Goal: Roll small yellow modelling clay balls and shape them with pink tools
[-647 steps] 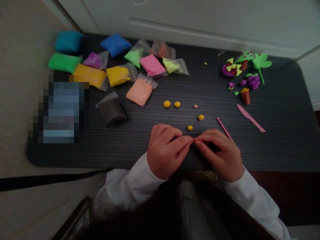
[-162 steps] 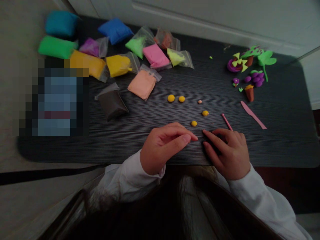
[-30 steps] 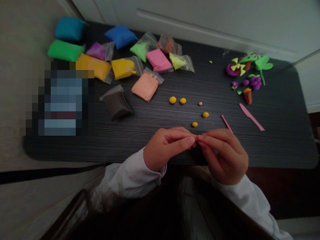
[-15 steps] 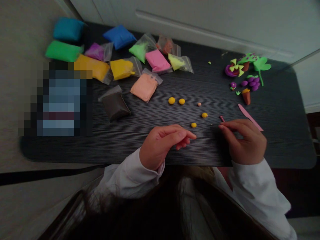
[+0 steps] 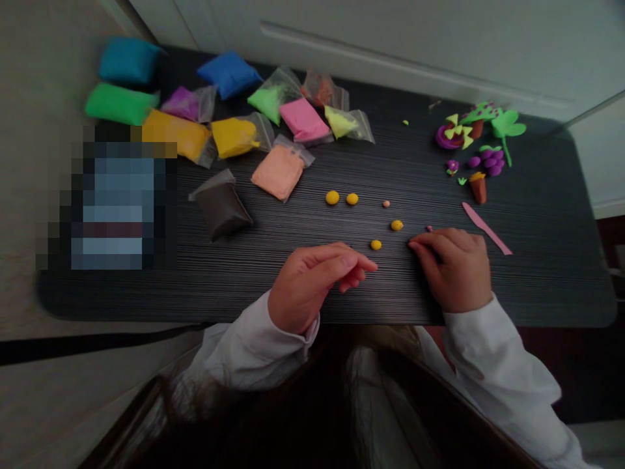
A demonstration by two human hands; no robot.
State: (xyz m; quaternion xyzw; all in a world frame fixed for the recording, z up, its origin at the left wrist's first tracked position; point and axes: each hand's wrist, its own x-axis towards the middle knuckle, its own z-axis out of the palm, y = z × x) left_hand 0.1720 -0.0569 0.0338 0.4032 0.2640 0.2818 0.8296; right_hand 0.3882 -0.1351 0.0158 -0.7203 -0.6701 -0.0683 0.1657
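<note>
My left hand [image 5: 312, 283] rests on the front of the dark table [image 5: 547, 273]. Its thumb and forefinger are pressed together and point at a small yellow clay ball [image 5: 375, 245]; what they pinch is hidden. My right hand [image 5: 456, 267] lies knuckles up to the right, its fingers bent, with the fingertips together on the tabletop. It covers a thin pink stick [image 5: 429, 228], of which only the tip shows. Further yellow balls [image 5: 333, 197] [image 5: 397, 225] and a tiny pink ball [image 5: 386, 204] lie just beyond.
Several bags of coloured clay lie at the back left, among them a peach bag [image 5: 279, 172] and a brown bag [image 5: 222, 208]. Finished clay figures [image 5: 476, 140] stand at the back right. A pink clay knife [image 5: 486, 228] lies right of my right hand.
A second ago both hands met fingertip to fingertip. My right hand swung out to the right by the pink stick, then slid back left and set its fingertips on the table. My left hand lowered slightly.
</note>
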